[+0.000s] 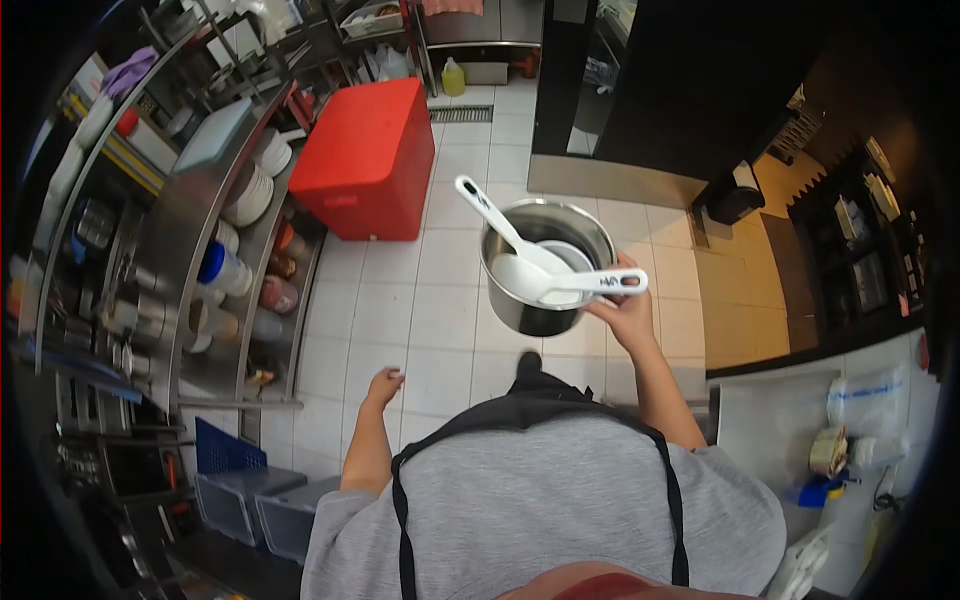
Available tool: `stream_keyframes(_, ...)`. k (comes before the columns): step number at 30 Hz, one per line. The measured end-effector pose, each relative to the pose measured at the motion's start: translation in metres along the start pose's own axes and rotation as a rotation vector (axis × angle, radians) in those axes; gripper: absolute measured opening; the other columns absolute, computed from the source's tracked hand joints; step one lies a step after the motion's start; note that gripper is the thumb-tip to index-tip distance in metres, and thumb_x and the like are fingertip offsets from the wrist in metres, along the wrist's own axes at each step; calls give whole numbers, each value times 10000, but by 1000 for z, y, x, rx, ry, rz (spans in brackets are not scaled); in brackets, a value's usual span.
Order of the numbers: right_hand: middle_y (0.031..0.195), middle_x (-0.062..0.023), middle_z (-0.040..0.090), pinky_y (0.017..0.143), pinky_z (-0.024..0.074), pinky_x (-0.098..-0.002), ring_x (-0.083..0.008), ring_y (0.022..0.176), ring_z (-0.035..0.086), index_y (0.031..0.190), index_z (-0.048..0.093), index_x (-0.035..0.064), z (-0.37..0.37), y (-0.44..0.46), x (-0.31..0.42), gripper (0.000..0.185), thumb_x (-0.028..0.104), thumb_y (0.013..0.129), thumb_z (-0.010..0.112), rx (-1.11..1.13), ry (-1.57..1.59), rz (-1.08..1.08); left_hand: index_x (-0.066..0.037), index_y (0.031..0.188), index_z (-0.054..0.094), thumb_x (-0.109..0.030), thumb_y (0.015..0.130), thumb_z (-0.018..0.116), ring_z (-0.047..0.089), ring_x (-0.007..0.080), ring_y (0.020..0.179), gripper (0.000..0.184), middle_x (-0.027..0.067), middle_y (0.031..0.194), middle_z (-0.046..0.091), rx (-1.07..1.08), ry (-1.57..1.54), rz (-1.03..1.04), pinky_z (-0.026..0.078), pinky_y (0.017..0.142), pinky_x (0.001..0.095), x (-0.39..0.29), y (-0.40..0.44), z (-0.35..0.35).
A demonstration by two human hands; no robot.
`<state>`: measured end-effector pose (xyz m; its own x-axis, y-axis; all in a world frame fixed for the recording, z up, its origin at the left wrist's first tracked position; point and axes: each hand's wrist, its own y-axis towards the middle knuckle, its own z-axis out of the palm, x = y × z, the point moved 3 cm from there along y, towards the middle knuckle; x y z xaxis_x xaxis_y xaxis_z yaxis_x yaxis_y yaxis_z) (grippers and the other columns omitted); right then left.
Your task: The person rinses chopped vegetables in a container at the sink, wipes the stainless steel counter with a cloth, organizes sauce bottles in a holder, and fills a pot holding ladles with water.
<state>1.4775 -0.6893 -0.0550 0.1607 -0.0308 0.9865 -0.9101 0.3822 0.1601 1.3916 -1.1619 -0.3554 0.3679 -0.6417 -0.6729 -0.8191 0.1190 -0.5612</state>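
Note:
A shiny metal pot (535,318) hangs in front of my body, gripped at its right side by my right hand (628,315). Two white spoons (520,276) lie across its mouth, one handle pointing up and left, the other pointing right over my fingers. A white round item (572,256) sits inside the pot, partly hidden by the spoons. Down at my left side, away from the pot, my left hand (385,386) has its fingers curled; whether anything is in them is too small to tell.
A large red box (362,158) stands on the tiled floor ahead. Metal shelves (225,300) with jars and bowls line the left. Grey bins (232,500) are at the lower left. A steel counter (765,425) is at the right, and a dark partition (680,90) stands ahead right.

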Motion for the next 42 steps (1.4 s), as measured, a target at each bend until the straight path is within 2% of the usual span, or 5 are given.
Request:
stream_keyframes(14, 1282, -150, 456, 954, 416, -388, -311, 1185, 459, 866, 624, 51, 75, 381, -127, 468, 233, 519, 880, 311, -331, 2, -63, 1288, 468, -340, 758, 726, 610, 218, 911, 650, 149, 1088, 601, 384, -170, -23, 487, 769, 354, -265, 256, -19)
stream_keyframes(18, 1286, -151, 455, 945, 422, -388, -311, 1181, 464, 870, 604, 50, 125, 499, -157, 468, 223, 530, 874, 364, -275, -27, -98, 1429, 218, -238, 695, 788, 330, 315, 1289, 940, 188, 1441, 214, -296, -215, 385, 372, 980, 412, -422, 302, -77)
stream_keyframes(25, 1300, -150, 450, 938, 432, -384, -313, 1160, 488, 879, 619, 45, 177, 700, -157, 451, 199, 537, 870, 352, -373, -159, -160, 1425, -201, -315, 574, 863, 321, 346, 1302, 1372, 225, 1402, 274, 129, -629, 852, 295, 1062, 441, -644, 520, -175)
stream_keyframes(34, 951, -47, 598, 822, 453, -285, -119, 888, 565, 1125, 538, -21, 147, 925, -192, 668, 71, 538, 842, 80, -250, -110, -68, 1451, -81, -426, 412, 904, 341, 380, 1275, 1476, 238, 1382, 323, 303, -107, 1244, 250, 1068, 470, -896, 687, -190)
stream_keyframes(42, 1282, -162, 460, 899, 444, -392, -317, 1131, 513, 849, 612, 50, 126, 1113, -214, 437, 148, 503, 859, -37, -416, -162, -138, 1432, -178, -336, 500, 900, 293, 399, 1316, 1439, 252, 1470, 129, 371, 23, 1387, 265, 1077, 468, -1029, 801, -151)
